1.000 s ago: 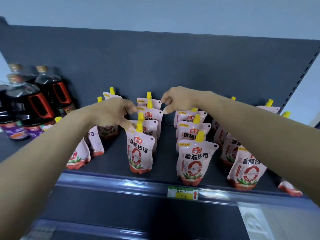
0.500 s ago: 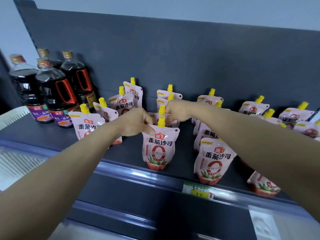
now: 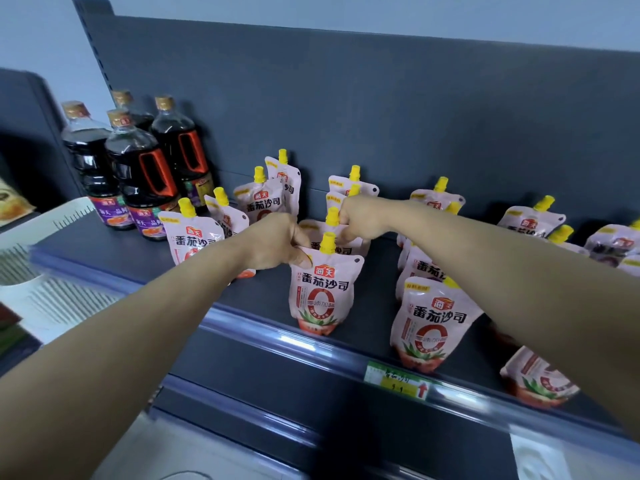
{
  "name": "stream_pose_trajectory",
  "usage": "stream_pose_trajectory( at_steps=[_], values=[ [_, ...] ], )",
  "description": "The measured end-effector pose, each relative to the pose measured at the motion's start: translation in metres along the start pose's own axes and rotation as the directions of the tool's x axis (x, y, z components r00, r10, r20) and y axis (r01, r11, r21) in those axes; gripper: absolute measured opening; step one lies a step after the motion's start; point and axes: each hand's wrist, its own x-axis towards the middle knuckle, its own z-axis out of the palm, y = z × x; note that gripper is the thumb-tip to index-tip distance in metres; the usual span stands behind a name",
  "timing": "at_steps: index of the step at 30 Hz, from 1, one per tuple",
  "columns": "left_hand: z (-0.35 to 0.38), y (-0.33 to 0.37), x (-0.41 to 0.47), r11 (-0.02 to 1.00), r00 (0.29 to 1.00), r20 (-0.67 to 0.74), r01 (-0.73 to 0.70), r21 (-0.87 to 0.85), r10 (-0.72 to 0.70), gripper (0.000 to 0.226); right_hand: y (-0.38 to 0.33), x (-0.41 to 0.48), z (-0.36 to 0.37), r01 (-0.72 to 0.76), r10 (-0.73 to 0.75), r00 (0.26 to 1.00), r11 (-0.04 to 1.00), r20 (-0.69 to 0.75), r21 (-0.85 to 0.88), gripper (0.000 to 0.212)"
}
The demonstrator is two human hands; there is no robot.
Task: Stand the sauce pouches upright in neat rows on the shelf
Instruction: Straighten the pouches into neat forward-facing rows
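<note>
Fairly bright, soft light comes from overhead and in front, so shadows are faint, just dim patches behind the bottles (image 3: 138,161) on the back panel (image 3: 381,98). Pale streaks of glare run along the shelf rail (image 3: 294,337). The wide lens bows straight edges. Print on the nearest pouch (image 3: 325,292) reads clearly; the price tag (image 3: 398,381) and the lower corners are smeared soft.

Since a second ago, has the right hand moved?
Yes. The right hand came forward, away from the back panel, from the row's rear pouches to the second pouch.
</note>
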Motion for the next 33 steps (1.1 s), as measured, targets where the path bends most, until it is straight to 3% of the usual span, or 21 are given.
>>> stream_pose_trajectory(
  at_steps=[14,18,20,23,27,33],
  values=[
    [-0.007,-0.013,0.013,0.99,0.983,0.123,-0.136,-0.029,0.138,0.004,-0.004,0.006,-0.001,-0.086,0.085,0.996,0.996,0.038,0.025,0.041],
    [-0.01,-0.016,0.017,0.979,0.951,0.234,-0.201,-0.033,0.203,0.01,-0.008,0.005,-0.009,-0.187,0.174,0.973,0.979,0.151,0.075,0.027],
    [-0.023,-0.019,0.019,0.966,0.931,0.257,-0.246,-0.075,0.257,0.01,-0.005,-0.001,-0.021,-0.266,0.218,0.949,0.942,0.227,0.206,0.006],
    [-0.049,-0.024,0.03,0.952,0.953,0.124,-0.254,-0.173,0.277,0.006,0.002,-0.008,-0.041,-0.321,0.299,0.947,0.898,0.119,0.3,0.024],
    [-0.054,-0.032,0.056,0.973,0.969,0.083,-0.228,-0.048,0.231,0.018,0.001,-0.009,-0.046,-0.379,0.398,0.907,0.914,-0.135,0.147,0.029],
    [-0.05,-0.031,0.093,0.972,0.974,-0.019,-0.226,-0.057,0.225,0.026,0.024,0.011,-0.049,-0.367,0.408,0.869,0.911,-0.28,0.188,0.034]
  ],
)
